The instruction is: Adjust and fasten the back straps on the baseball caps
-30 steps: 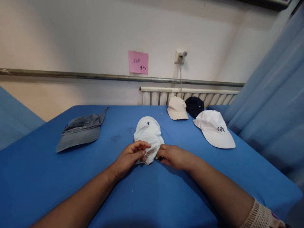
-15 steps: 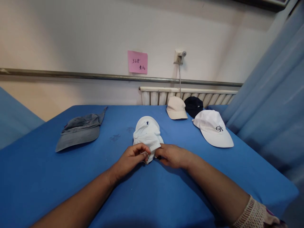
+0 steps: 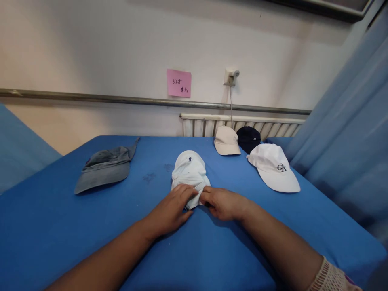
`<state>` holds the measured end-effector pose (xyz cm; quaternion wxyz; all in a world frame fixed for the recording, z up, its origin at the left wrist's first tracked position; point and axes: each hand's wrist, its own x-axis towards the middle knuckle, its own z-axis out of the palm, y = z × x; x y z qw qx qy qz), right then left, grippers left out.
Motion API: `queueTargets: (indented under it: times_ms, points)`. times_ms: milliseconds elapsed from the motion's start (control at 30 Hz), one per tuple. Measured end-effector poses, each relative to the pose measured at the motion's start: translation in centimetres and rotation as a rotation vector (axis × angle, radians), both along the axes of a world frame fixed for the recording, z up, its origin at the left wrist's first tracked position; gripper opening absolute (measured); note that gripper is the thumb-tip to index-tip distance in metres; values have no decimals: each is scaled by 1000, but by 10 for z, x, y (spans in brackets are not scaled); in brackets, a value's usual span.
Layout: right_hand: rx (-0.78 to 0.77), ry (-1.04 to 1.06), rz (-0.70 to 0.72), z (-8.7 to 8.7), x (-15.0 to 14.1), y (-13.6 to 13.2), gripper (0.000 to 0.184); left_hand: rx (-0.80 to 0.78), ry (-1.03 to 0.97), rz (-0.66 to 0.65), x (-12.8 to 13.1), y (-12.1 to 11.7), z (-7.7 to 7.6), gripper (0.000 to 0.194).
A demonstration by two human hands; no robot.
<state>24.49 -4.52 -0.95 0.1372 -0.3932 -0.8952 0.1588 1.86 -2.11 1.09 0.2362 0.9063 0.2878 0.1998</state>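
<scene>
A pale, nearly white cap (image 3: 190, 167) with a small dark emblem lies crumpled at the middle of the blue-covered surface. Across its near left part rests my left hand (image 3: 174, 208), open, fingers stretched over the fabric and thumb apart near the cap's lower edge. On the near right side, my right hand (image 3: 226, 203) is closed with curled fingers on the cap's edge; its fingertips are partly hidden. Something small and dark shows under those fingers, too little to name.
A grey cap (image 3: 104, 169) lies to the left. At the back right are a beige cap (image 3: 226, 140), a dark navy cap (image 3: 249, 138) and a white cap (image 3: 274, 167) with dark letters. Behind the blue surface (image 3: 91, 234) stand a radiator (image 3: 198, 127) and a metal rail (image 3: 136, 100). Blue curtains (image 3: 345, 133) hang right.
My left hand has gone from a pinch at the cap's near fold to lying flatter over it. The raised flap of fabric is now down. The right hand stays at the cap's edge.
</scene>
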Motion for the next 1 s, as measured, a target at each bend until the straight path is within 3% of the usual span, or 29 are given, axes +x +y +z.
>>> queueTargets:
  times_ms: [167, 333, 600, 767, 1000]
  points:
    - [44, 49, -24, 1, -1, -2, 25, 53, -9, 102, 1, 7, -12, 26]
    - [85, 242, -54, 5, -2, -2, 27, 106, -156, 284, -2, 15, -13, 26]
    - [108, 329, -139, -6, -7, 6, 30, -135, -369, 495, 2, 19, -15, 28]
    - [43, 317, -116, -8, -10, 4, 29, -260, -440, 528, 4, 19, -17, 29]
    - [54, 250, -122, -11, -11, 7, 29, -267, -487, 517, 4, 19, -19, 30]
